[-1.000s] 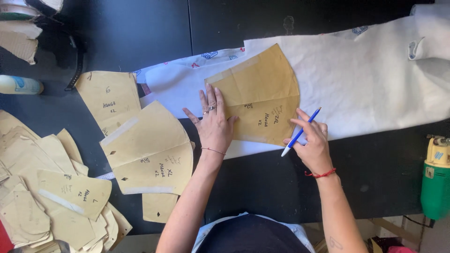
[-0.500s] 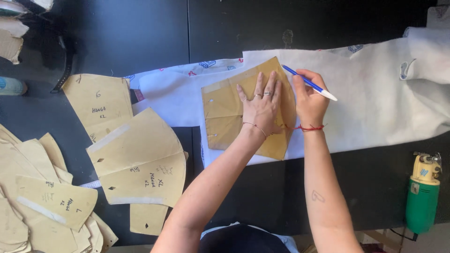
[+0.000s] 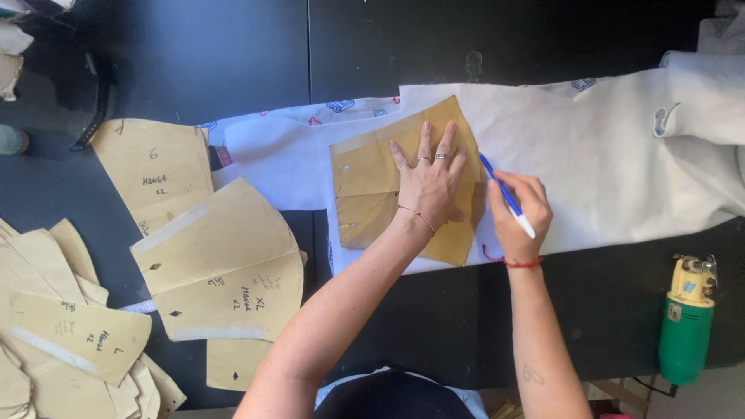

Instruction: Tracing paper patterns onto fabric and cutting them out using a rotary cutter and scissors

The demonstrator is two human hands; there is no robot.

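Head view, looking straight down on a black tabletop (image 3: 194, 70).

A tan paper pattern piece (image 3: 372, 186) lies on white fabric (image 3: 605, 171) spread toward the far right of the tabletop; the fabric's near edge runs close to the near side of the table.

Left hand (image 3: 429, 185): flat, palm down, fingers spread open and pointing to the far edge, pressing on the right half of the pattern piece. It grips nothing.

Right hand (image 3: 518, 213): fingers closed around a blue pen (image 3: 504, 194), in writing hold. The pen's long axis runs diagonally, tip up-left toward the far edge, white cap end down-right.

Key relation: the pen tip sits at the right edge of the pattern piece, just beside the left fingertips. That edge runs near-to-far. The right hand is just outside it on bare fabric, the left just inside.

Loose pattern pieces (image 3: 225, 271) lie at the near left. A green-and-yellow power tool (image 3: 687, 322) sits at the near right edge.
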